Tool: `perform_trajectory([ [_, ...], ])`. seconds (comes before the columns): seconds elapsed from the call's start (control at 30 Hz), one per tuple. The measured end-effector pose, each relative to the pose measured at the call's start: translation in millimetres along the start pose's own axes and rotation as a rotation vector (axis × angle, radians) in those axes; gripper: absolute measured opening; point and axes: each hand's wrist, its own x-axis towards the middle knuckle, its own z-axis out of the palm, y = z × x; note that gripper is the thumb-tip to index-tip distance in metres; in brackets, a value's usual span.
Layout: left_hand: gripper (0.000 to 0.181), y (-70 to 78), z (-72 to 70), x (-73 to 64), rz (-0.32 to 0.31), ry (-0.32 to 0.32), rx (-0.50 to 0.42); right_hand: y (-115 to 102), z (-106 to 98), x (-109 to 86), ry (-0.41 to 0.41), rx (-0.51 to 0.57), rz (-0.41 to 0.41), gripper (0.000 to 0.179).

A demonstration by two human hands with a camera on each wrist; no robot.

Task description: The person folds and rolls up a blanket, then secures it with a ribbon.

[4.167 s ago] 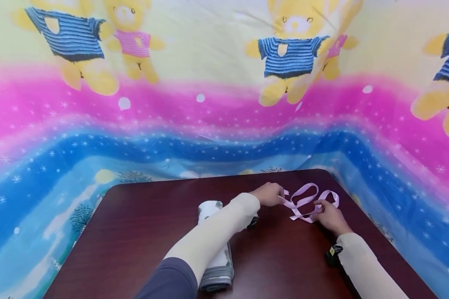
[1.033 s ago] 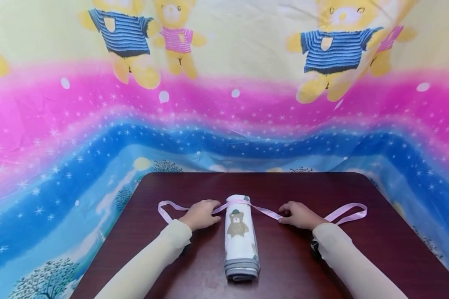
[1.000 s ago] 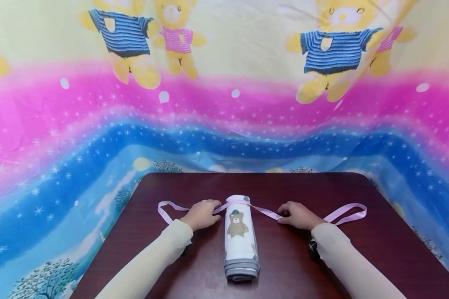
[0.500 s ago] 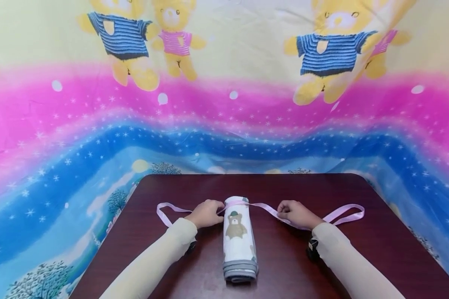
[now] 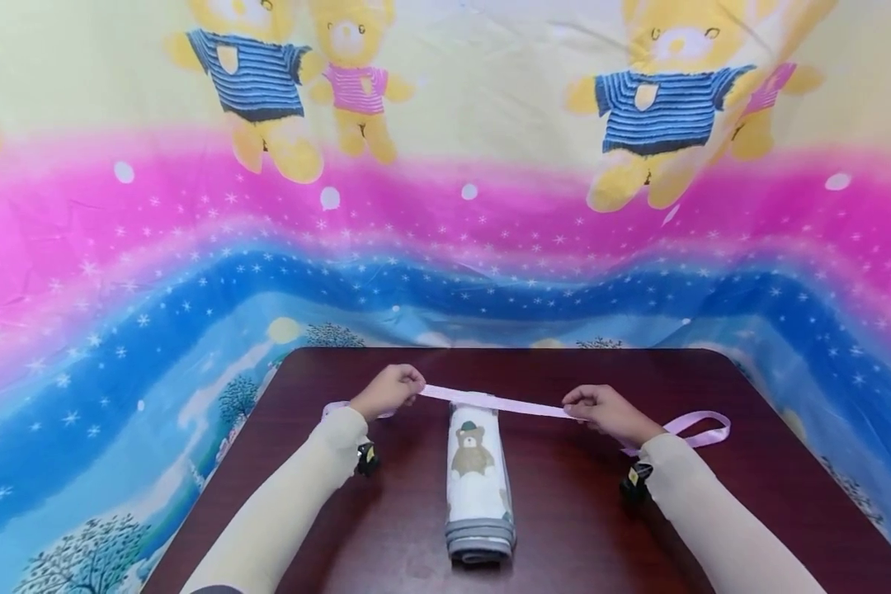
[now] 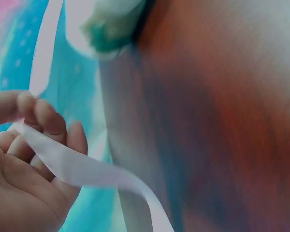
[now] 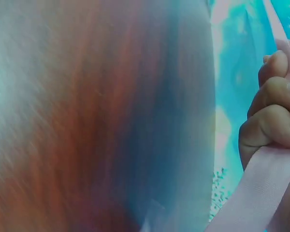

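On either side of rolled cloth, L grip & R grip pinch pink ribbon, straight betw. them.

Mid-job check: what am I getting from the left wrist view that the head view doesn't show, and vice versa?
Left wrist only: the palm side of the left hand, with slack ribbon trailing across its fingers.
Head only: the right hand pinching the ribbon's other side, the loop beyond it, and the white roll's gray near end.
Both: the left hand pinching ribbon, part of the white roll, the table and the patterned backdrop.
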Motion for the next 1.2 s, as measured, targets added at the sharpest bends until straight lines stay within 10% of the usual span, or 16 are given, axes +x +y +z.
perform_trajectory([
  [0.43, 0.018, -34.4, -80.6, -1.5, -0.080, 0.034, 0.058, 15.5, -64.5, -21.8, 0.062, -0.057, 0.094, 0.051],
  [0.67, 0.029, -61.8, -120.8, -15.3, -0.123, 0.093, 0.091, 24.5, -105.9, -39.8, 0.122, -0.260, 0.091, 0.050],
  [1.2, 0.035, -76.4, -170.2, -44.2, -0.107, 0.039, 0.267, 29.8, -156.4, -55.5, 0.304, -0.616, 0.049, 0.039],
])
